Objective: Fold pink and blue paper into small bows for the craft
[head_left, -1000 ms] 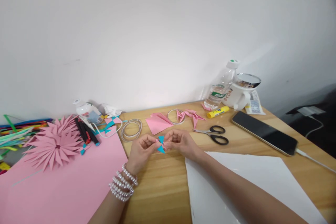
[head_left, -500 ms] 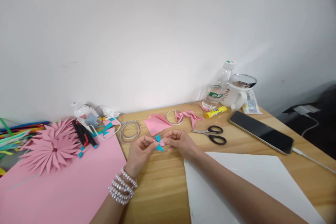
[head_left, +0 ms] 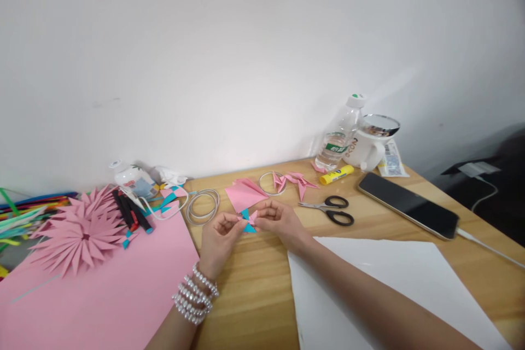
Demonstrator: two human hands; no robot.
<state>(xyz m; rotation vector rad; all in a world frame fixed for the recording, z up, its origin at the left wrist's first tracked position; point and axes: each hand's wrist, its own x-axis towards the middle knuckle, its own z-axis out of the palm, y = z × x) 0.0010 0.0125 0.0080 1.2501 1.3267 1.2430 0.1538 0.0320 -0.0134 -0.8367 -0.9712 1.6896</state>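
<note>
A small folded paper piece (head_left: 248,222), pink with blue points, is held up over the wooden table between my two hands. My left hand (head_left: 221,235), with pearl bracelets at its wrist, pinches the left side. On the other side, my right hand (head_left: 279,223) grips the pink end between thumb and fingers. The fingertips hide part of the folds. Just behind the hands lies a pink folded sheet (head_left: 246,193). Pink folded paper pieces (head_left: 301,183) and a ring (head_left: 266,184) rest beside it. Scissors (head_left: 330,210) lie right of my right hand.
Pink paper flowers (head_left: 84,235) and dark markers (head_left: 133,212) sit on a pink sheet (head_left: 106,301) at left, near coiled wire (head_left: 203,206). White board (head_left: 394,279), a phone (head_left: 408,205), a glue stick (head_left: 336,175), a water bottle (head_left: 338,136) and a mug (head_left: 365,150) are right.
The folded piece has turned slightly, so more of its pink right end shows beside my right fingers. Both hands keep their pinch in nearly the same place.
</note>
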